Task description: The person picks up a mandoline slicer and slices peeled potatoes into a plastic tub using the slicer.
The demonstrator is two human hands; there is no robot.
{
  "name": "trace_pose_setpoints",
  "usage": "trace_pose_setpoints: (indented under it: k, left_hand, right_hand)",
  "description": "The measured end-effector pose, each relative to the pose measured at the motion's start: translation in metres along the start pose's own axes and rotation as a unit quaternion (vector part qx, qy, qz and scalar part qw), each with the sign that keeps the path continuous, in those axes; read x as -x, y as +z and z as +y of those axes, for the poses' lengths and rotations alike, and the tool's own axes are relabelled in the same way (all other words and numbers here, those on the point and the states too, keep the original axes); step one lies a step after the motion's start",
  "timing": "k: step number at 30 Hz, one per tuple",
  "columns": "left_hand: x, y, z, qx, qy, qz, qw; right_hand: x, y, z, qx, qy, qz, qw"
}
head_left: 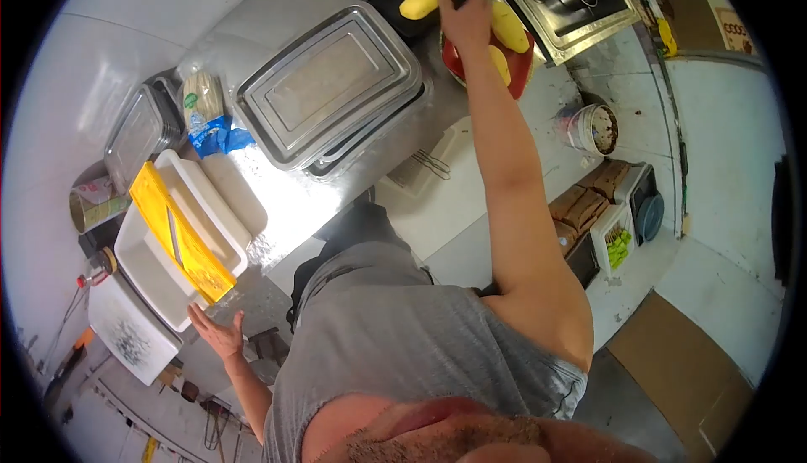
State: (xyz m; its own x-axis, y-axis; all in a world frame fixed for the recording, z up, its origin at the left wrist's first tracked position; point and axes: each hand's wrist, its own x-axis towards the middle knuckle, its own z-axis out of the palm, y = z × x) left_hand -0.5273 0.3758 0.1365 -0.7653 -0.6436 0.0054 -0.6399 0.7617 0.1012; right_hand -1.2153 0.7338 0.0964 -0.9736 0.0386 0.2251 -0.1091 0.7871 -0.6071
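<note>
A peeled potato is pinched at its right end by the fingers of my right hand, over a dark tray. Close under that hand sits a red bowl with more peeled potatoes in it; the wrist hides part of them. My left hand is open, fingers apart, beside the near end of a white tub. Across this tub lies a yellow mandoline slicer with a slanted metal blade.
Lidded steel pans occupy the middle of the counter, with a plastic-wrapped package to their left. A steel sink is at the upper right. Right of my arm are a bucket and a white crate with green items.
</note>
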Motion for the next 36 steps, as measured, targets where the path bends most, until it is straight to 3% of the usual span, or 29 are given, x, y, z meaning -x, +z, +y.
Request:
trace_pose_setpoints:
  k: [5,9,13,15,16,17,18,21,24,25,26,28,29,30,32,33,35,36]
  left_hand:
    - [0.025,0.002,-0.016,0.048,-0.035,0.033,0.998]
    - [0.056,0.022,-0.024,0.071,-0.106,0.059,0.99]
    - [0.073,0.023,-0.008,0.1,-0.163,0.059,0.98]
    - [0.08,0.025,-0.013,0.104,-0.176,0.076,0.976]
    - [0.084,0.026,-0.016,0.107,-0.181,0.084,0.974]
    - [0.087,0.025,-0.019,0.107,-0.191,0.096,0.971]
    - [0.088,0.023,-0.022,0.107,-0.201,0.108,0.968]
    - [0.079,0.011,-0.018,0.131,-0.243,0.148,0.95]
    - [0.053,-0.001,-0.012,0.173,-0.259,0.199,0.929]
    - [0.037,-0.009,-0.002,0.208,-0.261,0.218,0.917]
    - [0.022,-0.015,0.004,0.241,-0.265,0.237,0.903]
    - [-0.005,-0.017,-0.005,0.214,-0.184,0.253,0.926]
    - [-0.022,-0.021,0.0,0.198,-0.172,0.245,0.933]
    - [-0.041,-0.027,0.01,0.18,-0.161,0.239,0.94]
    - [-0.073,-0.037,0.039,0.369,-0.167,0.193,0.894]
    - [-0.088,-0.039,0.05,0.344,-0.124,0.185,0.912]
    - [-0.116,-0.044,0.082,0.531,-0.066,0.149,0.832]
    - [-0.127,-0.049,0.091,0.52,-0.06,0.125,0.843]
  right_hand:
    - [-0.015,0.022,-0.064,0.151,0.013,-0.129,0.98]
    - [-0.025,0.041,-0.066,0.214,0.032,-0.159,0.963]
    - [-0.036,0.039,-0.06,0.129,0.048,-0.185,0.973]
    - [-0.065,0.081,-0.002,0.115,0.0,-0.138,0.984]
    - [-0.064,0.066,-0.01,0.069,0.007,-0.152,0.986]
    - [-0.055,0.056,-0.011,-0.099,0.063,-0.164,0.979]
    - [-0.045,0.048,-0.013,-0.264,0.119,-0.172,0.942]
    - [-0.015,0.011,-0.029,-0.552,0.136,-0.277,0.775]
    - [0.02,-0.006,-0.055,-0.733,0.215,-0.355,0.539]
    - [0.031,-0.004,-0.061,-0.785,0.218,-0.414,0.407]
    - [0.044,-0.002,-0.073,-0.797,0.233,-0.435,0.348]
    - [0.08,-0.008,-0.121,-0.796,0.251,-0.395,0.384]
    - [0.092,0.003,-0.127,-0.81,0.208,-0.467,0.288]
    - [0.108,0.006,-0.139,-0.789,0.23,-0.488,0.294]
    - [0.146,0.011,-0.17,-0.766,0.215,-0.54,0.274]
    - [0.166,0.011,-0.186,-0.74,0.24,-0.55,0.305]
    - [0.204,0.019,-0.215,-0.724,0.225,-0.611,0.228]
    - [0.224,0.024,-0.229,-0.711,0.215,-0.641,0.194]
